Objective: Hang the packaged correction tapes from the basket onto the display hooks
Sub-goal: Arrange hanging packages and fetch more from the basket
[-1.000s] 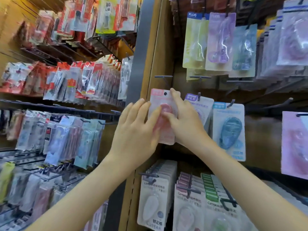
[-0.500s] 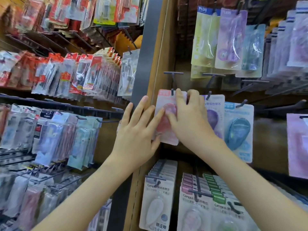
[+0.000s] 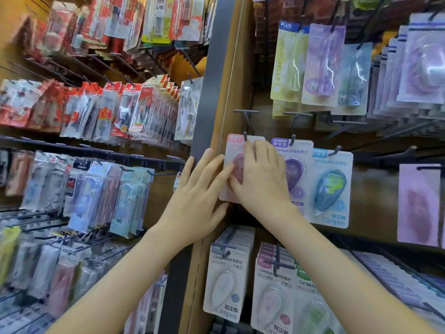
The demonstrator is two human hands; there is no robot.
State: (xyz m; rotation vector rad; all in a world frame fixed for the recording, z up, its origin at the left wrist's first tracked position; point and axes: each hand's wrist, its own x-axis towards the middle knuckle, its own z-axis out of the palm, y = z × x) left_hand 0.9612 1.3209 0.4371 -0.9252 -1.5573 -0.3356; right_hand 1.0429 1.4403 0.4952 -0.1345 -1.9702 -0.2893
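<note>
Pink-carded correction tape (image 3: 236, 150) hangs on a dark display hook (image 3: 245, 136) at the left end of its row, just beside a purple pack (image 3: 295, 168), with a blue pack (image 3: 331, 186) beyond. The right hand (image 3: 262, 175) lies flat over its front, pressing it; the left hand (image 3: 199, 189), fingers straight, touches its left edge

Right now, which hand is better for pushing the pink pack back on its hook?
Probably the right hand. It lies over the front of the pink correction tape pack, with its fingertips just under the hook. The left hand only touches the pack's left side with straight fingers.
</note>
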